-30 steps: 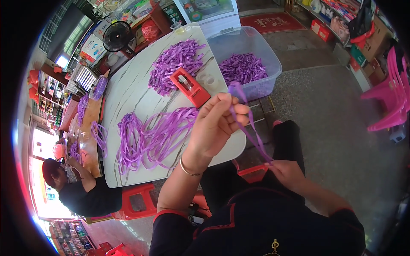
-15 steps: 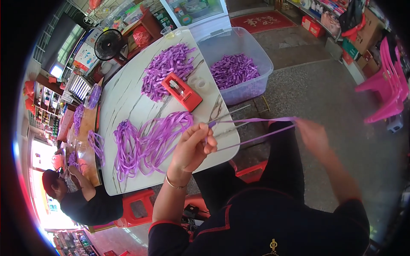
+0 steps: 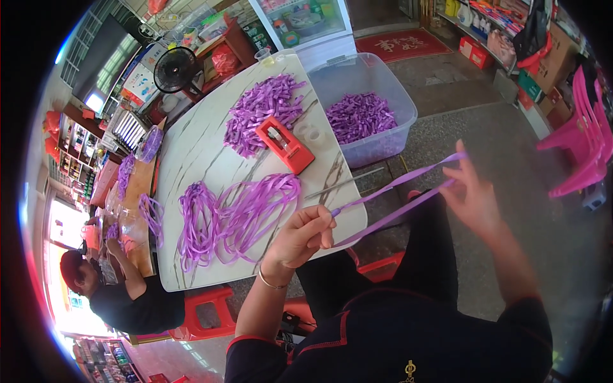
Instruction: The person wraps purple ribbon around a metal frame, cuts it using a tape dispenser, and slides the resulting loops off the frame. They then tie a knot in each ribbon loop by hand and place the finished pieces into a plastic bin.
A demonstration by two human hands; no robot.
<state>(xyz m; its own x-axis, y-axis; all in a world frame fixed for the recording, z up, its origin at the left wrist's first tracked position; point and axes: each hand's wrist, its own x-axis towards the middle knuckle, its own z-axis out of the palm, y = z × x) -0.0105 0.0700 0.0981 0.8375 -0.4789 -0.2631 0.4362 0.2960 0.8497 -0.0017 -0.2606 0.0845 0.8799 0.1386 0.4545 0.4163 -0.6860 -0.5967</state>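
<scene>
A long purple ribbon [image 3: 397, 183] is stretched in a loop between my hands, beyond the table's near right corner. My left hand [image 3: 300, 237] is closed on one end of it, thumb against the curled fingers. At the other end, my right hand [image 3: 474, 196] has the loop around its raised, parted fingers. Just beyond my left hand, a thin metal rod [image 3: 338, 187] sticks out past the table edge. Two bundles of long purple ribbon, a left bundle [image 3: 198, 223] and a right bundle [image 3: 265, 207], lie on the marble-patterned table [image 3: 191, 153].
A heap of short purple ribbon pieces [image 3: 255, 115], a red tape dispenser [image 3: 285, 145] and clear tape rolls [image 3: 310, 132] are on the table. Similar pieces fill a clear plastic bin [image 3: 383, 143] beside it. Another person [image 3: 131, 290] sits left; pink chairs [image 3: 584, 140] stand right.
The ribbon loop has opened wider, its two strands further apart at my right hand. My right hand's fingers have spread and lifted. The view has shifted slightly.
</scene>
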